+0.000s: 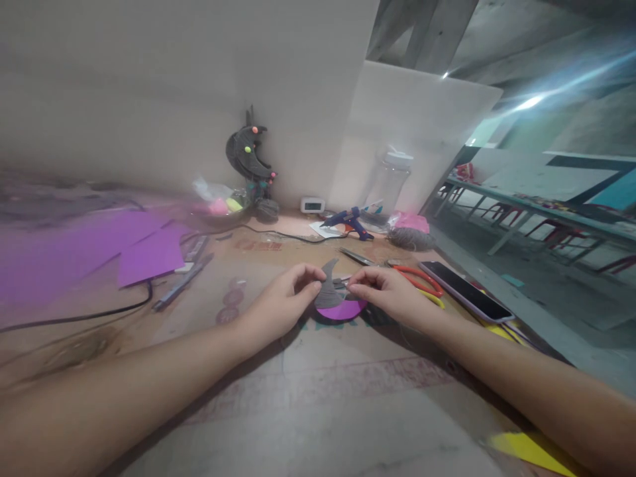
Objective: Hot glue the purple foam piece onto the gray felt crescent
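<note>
The work lies near the middle of the worktop (308,411), between the two hands: a small curved piece (328,295), partly grey and partly purple. The left hand (293,293) has thumb and forefinger nearly together, pinching the piece at its left side, the other fingers curled loosely. The right hand (387,293) has thumb and forefinger drawn close at the piece's right end; whether they grip its tip or a strand there is too small to tell.

As for progress, the piece looks partly covered. Grey, which seems to be wound yarn, covers the left part up to the pointed upper tip, while a purple strip along the lower right is bare. If the grey is meant to go all round, that strip is what remains. A grey crescent ornament (242,152) with coloured balls stands against the wall at the far edge, and the held piece has none of those balls on it.

Also toward the far edge are a blue glue gun (342,218) and a grey yarn ball (411,239). Orange-handled scissors (423,278) lie just beyond the right hand, and a phone (467,291) lies by the right edge. Purple sheets (152,257) lie toward the left edge.
</note>
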### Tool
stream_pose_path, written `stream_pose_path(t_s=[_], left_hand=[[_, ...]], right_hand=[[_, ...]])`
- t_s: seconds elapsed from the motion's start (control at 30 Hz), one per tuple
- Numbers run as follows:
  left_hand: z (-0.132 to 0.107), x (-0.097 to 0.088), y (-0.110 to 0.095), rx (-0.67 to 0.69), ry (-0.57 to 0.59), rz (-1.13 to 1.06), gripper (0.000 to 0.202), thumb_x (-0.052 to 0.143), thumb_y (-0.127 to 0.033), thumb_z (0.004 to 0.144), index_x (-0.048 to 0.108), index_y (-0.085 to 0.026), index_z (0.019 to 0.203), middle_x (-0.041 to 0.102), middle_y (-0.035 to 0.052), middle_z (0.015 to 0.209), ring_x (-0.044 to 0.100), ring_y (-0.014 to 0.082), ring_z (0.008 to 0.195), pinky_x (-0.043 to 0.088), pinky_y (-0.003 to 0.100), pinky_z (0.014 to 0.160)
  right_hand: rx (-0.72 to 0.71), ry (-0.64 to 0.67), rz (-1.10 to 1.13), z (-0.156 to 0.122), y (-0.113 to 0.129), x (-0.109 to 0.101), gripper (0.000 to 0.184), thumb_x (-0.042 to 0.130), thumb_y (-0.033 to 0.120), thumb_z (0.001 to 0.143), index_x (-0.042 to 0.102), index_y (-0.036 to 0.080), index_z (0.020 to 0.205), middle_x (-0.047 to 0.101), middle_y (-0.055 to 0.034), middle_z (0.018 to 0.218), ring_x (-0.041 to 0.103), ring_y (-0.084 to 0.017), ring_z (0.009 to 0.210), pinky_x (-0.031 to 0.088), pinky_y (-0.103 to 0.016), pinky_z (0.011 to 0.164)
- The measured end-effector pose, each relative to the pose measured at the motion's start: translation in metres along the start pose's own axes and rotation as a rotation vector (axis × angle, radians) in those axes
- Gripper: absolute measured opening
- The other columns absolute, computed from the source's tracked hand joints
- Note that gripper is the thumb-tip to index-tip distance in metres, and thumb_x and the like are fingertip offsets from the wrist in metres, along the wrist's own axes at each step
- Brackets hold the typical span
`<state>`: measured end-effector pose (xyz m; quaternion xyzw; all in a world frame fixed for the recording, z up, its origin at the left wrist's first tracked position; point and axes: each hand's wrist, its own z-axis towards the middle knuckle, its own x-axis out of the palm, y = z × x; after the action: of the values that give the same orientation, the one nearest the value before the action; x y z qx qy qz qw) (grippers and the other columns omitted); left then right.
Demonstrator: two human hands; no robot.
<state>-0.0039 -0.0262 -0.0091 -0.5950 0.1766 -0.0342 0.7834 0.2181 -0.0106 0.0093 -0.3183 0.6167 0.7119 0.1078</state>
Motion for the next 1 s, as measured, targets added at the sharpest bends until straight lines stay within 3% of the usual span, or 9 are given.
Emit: stream_pose_path(t_s=[0.07, 0.17, 0.27, 0.33, 0.4, 0.47, 0.53, 0.7, 1.0], left_hand=[[0.001, 0.000, -0.001, -0.011, -0.017, -0.032, 0.013, 0.052, -0.029, 0.086, 0.056, -0.020, 0.094, 0.063, 0.0020, 0.090, 0.059, 0.0148, 0.082, 0.047, 0.028, 0.073], [0.002, -0.002, -0.001, -0.025, -0.087, -0.077, 0.012, 0.053, -0.029, 0.085, 0.055, -0.020, 0.093, 0.061, 0.0006, 0.087, 0.058, 0.0143, 0.082, 0.046, 0.027, 0.074], [0.005, -0.004, -0.001, -0.069, -0.175, -0.117, 0.012, 0.056, -0.030, 0.083, 0.054, -0.019, 0.090, 0.058, -0.0005, 0.082, 0.057, 0.0138, 0.076, 0.046, 0.027, 0.070], [0.006, -0.006, -0.001, -0.093, -0.216, -0.147, 0.014, 0.058, -0.031, 0.082, 0.054, -0.019, 0.087, 0.057, -0.0010, 0.079, 0.056, 0.0136, 0.073, 0.046, 0.027, 0.067], [0.008, -0.007, -0.001, -0.094, -0.241, -0.165, 0.016, 0.060, -0.032, 0.080, 0.055, -0.019, 0.087, 0.057, -0.0015, 0.078, 0.057, 0.0133, 0.072, 0.046, 0.026, 0.066], [0.008, -0.007, -0.001, -0.075, -0.260, -0.160, 0.016, 0.061, -0.032, 0.080, 0.055, -0.019, 0.088, 0.057, -0.0019, 0.078, 0.057, 0.0128, 0.072, 0.046, 0.026, 0.067], [0.007, -0.007, -0.001, -0.045, -0.266, -0.138, 0.016, 0.061, -0.031, 0.081, 0.056, -0.019, 0.090, 0.058, -0.0016, 0.081, 0.057, 0.0127, 0.075, 0.047, 0.026, 0.070], [0.002, -0.005, -0.003, -0.001, -0.182, -0.075, 0.015, 0.056, -0.032, 0.086, 0.057, -0.019, 0.093, 0.061, 0.0008, 0.089, 0.060, 0.0145, 0.085, 0.048, 0.028, 0.078], [-0.006, -0.001, -0.003, 0.049, -0.025, 0.148, 0.039, 0.064, -0.027, 0.079, 0.055, -0.021, 0.116, 0.063, 0.0051, 0.106, 0.059, 0.0188, 0.098, 0.047, 0.034, 0.087]], right_hand=[[-0.041, -0.054, -0.057, 0.000, 0.000, -0.002, 0.023, 0.061, 0.037, 0.083, 0.066, 0.017, 0.094, 0.067, -0.0054, 0.087, 0.062, -0.018, 0.078, 0.047, -0.032, 0.073], [-0.221, -0.292, -0.168, -0.003, 0.005, -0.006, 0.025, 0.056, 0.034, 0.087, 0.060, 0.020, 0.106, 0.063, -0.0069, 0.102, 0.059, -0.020, 0.094, 0.045, -0.035, 0.083], [-0.334, -0.490, -0.155, -0.011, 0.012, -0.009, 0.017, 0.054, 0.037, 0.089, 0.055, 0.021, 0.093, 0.060, -0.0043, 0.092, 0.056, -0.018, 0.086, 0.044, -0.031, 0.076], [-0.290, -0.438, -0.122, -0.017, 0.017, -0.009, 0.026, 0.052, 0.044, 0.090, 0.053, 0.021, 0.078, 0.056, -0.0013, 0.074, 0.052, -0.016, 0.071, 0.041, -0.028, 0.065], [-0.176, -0.231, -0.081, -0.022, 0.021, -0.004, 0.042, 0.048, 0.052, 0.091, 0.055, 0.019, 0.066, 0.051, 0.0000, 0.061, 0.047, -0.013, 0.058, 0.037, -0.026, 0.055], [-0.055, -0.010, -0.007, -0.024, 0.022, 0.003, 0.050, 0.044, 0.059, 0.090, 0.061, 0.017, 0.067, 0.051, 0.0003, 0.054, 0.042, -0.011, 0.049, 0.033, -0.025, 0.048], [0.018, 0.081, 0.119, -0.024, 0.022, 0.010, 0.048, 0.049, 0.061, 0.087, 0.063, 0.017, 0.077, 0.057, -0.0004, 0.058, 0.041, -0.009, 0.045, 0.031, -0.024, 0.044], [0.097, -0.030, 0.379, -0.020, 0.016, 0.023, 0.038, 0.065, 0.053, 0.079, 0.056, 0.017, 0.072, 0.062, 0.0001, 0.062, 0.045, -0.007, 0.044, 0.033, -0.020, 0.042], [0.028, -0.130, 0.496, -0.016, 0.002, 0.021, 0.032, 0.062, 0.046, 0.085, 0.054, 0.018, 0.072, 0.058, 0.0033, 0.058, 0.044, -0.006, 0.044, 0.034, -0.020, 0.044]])
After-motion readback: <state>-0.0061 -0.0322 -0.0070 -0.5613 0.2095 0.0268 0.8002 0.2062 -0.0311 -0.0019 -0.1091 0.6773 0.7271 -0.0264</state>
